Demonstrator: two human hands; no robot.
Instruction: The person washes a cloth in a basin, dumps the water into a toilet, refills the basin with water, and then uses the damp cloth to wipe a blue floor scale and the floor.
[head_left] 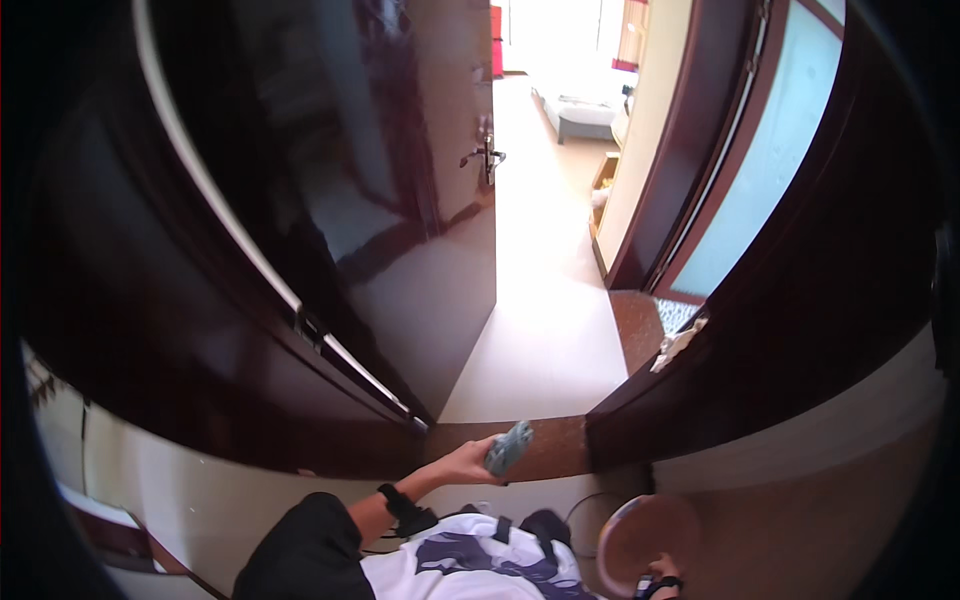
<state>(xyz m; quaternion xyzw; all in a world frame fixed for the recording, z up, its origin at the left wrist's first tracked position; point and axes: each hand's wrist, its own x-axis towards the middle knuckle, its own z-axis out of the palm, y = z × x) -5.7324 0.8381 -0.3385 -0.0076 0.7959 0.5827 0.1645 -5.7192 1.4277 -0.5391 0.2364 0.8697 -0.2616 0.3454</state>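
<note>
My left hand (467,463) is closed round a crumpled grey-blue cloth (509,449), held out in front of me above the brown door sill (552,447). At the lower right my right hand (661,568) grips the near side of a round reddish plastic basin (621,541). The thumb and fingers show over its inner wall, while the rest of the grip is hidden. Dark bands circle both my wrists.
A glossy dark door (420,230) with a metal lever handle (484,157) stands swung open on the left. Beyond the doorway lie a pale tiled floor (548,345) and a bed (578,115). A frosted-glass door (765,150) is at the right.
</note>
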